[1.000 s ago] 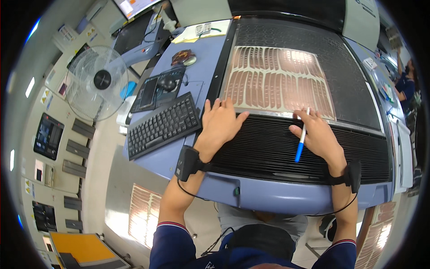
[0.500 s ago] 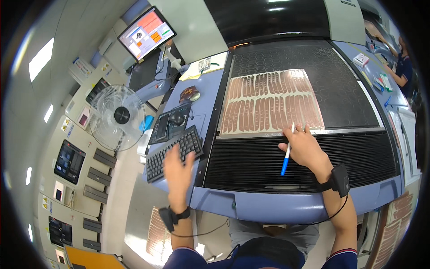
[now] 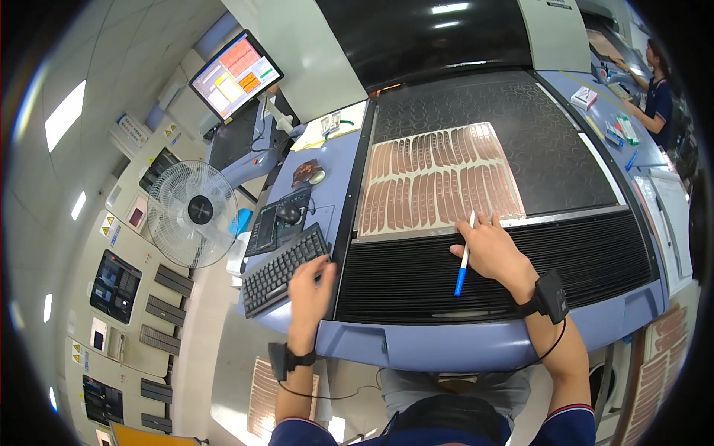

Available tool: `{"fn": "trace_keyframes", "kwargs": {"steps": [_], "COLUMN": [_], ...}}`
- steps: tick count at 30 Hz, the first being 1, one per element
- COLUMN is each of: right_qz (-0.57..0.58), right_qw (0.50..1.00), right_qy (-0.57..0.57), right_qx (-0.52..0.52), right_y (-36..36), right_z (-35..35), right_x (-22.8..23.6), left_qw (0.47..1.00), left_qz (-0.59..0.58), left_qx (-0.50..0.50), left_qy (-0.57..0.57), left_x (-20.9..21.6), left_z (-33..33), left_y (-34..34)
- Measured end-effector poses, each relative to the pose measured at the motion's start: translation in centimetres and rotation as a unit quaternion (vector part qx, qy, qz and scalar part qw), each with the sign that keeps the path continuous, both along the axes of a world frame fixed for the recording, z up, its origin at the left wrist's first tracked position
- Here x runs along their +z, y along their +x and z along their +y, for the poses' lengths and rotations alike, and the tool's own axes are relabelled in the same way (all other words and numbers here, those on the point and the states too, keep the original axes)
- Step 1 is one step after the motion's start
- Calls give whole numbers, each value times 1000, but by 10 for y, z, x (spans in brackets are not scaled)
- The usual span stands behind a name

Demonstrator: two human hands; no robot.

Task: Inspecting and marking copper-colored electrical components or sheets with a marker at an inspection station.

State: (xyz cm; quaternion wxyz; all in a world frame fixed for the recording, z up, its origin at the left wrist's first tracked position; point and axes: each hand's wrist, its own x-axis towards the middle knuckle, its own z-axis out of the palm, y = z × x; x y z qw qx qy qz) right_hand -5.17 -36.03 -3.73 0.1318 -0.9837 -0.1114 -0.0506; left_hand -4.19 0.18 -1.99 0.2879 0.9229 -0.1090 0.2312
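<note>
A white marker pen with a blue cap (image 3: 460,282) is held in my right hand (image 3: 492,251), blue end toward me. That hand's fingertips rest at the near edge of a copper-patterned panel (image 3: 439,169), which lies flat on the dark textured bed of a machine (image 3: 554,160). Over the near right end of a black keyboard (image 3: 286,269) is my left hand (image 3: 309,288), with nothing in it. Its fingers are loosely bent and the thumb stands apart; whether it touches the keys I cannot tell.
Beyond the keyboard are a black mouse (image 3: 288,214) and a monitor (image 3: 236,76). A ribbed black strip (image 3: 416,275) runs along the bed's front. A fan (image 3: 195,212) stands at left. Another person (image 3: 656,100) works at far right. More copper-patterned sheets (image 3: 264,390) lie below left.
My left hand has shifted right and slightly down across the keyboard, its fingers curling more. The monitor's picture has changed. My right hand still holds the marker at the panel's edge.
</note>
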Motion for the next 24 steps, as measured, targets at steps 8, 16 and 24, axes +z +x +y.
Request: {"fn": "trace_keyframes", "kwargs": {"steps": [8, 16, 24], "right_qz": [-122, -170, -116], "right_qw": [968, 948, 945], "right_qy": [213, 238, 258], "right_qx": [49, 127, 168], "right_y": [-3, -15, -4], "right_z": [16, 31, 38], "right_x": [16, 7, 8], "left_qw": [951, 958, 948], "left_qz": [8, 10, -73], "left_qx": [-290, -260, -303], "left_qy": [-111, -120, -64], "left_x": [6, -22, -16], "left_z": [-120, -123, -118], "left_y": [41, 38, 37]}}
